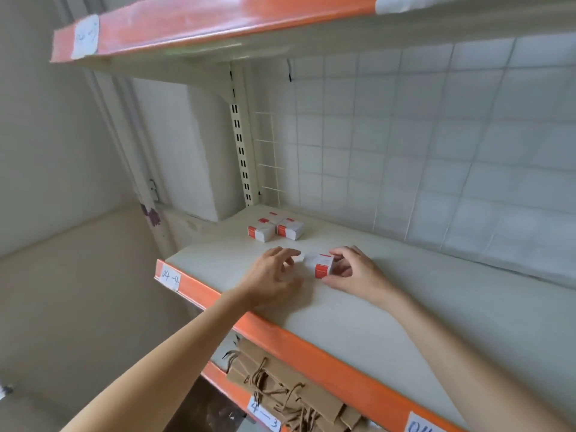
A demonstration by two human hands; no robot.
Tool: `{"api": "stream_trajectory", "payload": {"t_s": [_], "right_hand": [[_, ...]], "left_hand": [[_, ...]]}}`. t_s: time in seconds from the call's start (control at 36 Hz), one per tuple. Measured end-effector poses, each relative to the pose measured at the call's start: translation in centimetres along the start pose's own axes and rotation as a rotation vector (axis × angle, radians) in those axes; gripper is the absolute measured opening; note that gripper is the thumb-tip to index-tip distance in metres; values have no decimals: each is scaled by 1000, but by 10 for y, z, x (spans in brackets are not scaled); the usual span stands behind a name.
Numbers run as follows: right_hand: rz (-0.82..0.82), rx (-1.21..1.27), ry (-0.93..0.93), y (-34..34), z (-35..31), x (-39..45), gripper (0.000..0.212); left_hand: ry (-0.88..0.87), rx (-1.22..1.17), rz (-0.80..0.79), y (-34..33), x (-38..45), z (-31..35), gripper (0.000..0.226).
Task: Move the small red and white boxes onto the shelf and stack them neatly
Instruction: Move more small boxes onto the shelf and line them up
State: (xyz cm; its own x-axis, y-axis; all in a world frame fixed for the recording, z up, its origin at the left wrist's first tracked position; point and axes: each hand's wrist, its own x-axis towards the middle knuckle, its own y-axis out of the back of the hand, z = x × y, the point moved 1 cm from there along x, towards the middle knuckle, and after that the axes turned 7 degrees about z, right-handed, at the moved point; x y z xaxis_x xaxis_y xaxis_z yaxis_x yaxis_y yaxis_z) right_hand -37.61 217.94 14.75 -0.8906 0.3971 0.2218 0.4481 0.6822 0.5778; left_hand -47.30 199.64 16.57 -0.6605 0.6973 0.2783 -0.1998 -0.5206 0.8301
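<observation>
A small red and white box point(321, 264) lies on the cream shelf point(405, 307) near its front left part. My right hand point(352, 269) grips this box from the right, thumb and fingers curled round it. My left hand point(271, 275) hovers just left of the box with its fingers loosely spread, fingertips close to the box's left end; I cannot tell whether they touch it. Farther back, near the shelf's left rear corner, a group of red and white boxes point(276, 229) sits close together, two in front and others behind.
The shelf has an orange front edge point(280, 332) with a handwritten label point(170, 277). A wire grid backs it point(405, 151), and another shelf point(218, 26) hangs overhead. Brown paper bags with handles point(280, 388) lie on the lower shelf.
</observation>
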Motion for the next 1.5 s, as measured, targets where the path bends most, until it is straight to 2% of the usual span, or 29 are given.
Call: {"api": "stream_trajectory", "payload": {"t_s": [0.08,0.31,0.53,0.61,0.69,0.78,0.94,1.03,1.19,1.33,1.5], "right_hand": [[37,33,-20,5,6,-6,47],[104,-84,-177,8,6,11,35],[342,-212,-93,-14,4,-3,19],[355,-212,-61,-13,4,-5,14],[334,-221,-33,-13,4,-5,10],[328,-220,-17,-15,4,-4,12],[318,-119,-48,-15,1,-5,10],[256,-153,-89,-14,-4,-5,26],[199,-342,-114,-19,-17,8,50],[217,-509,-64,-35,-28,22,44],[162,-523,73,-59,-54,42,46]], "left_hand": [[-29,-13,-28,-14,17,-2,70],[-153,-92,-120,-16,48,-9,80],[-201,-227,-76,-20,44,-24,60],[-138,-180,-15,-26,47,-27,46],[-125,-139,32,-29,46,-28,50],[-177,-141,34,-26,44,-24,51],[-317,-185,-25,-24,39,-23,25],[-390,-183,-69,-21,37,-19,34],[-505,-56,-121,-5,42,-32,26],[-500,92,-150,19,48,-59,27],[-443,74,-130,44,46,-93,21]]}}
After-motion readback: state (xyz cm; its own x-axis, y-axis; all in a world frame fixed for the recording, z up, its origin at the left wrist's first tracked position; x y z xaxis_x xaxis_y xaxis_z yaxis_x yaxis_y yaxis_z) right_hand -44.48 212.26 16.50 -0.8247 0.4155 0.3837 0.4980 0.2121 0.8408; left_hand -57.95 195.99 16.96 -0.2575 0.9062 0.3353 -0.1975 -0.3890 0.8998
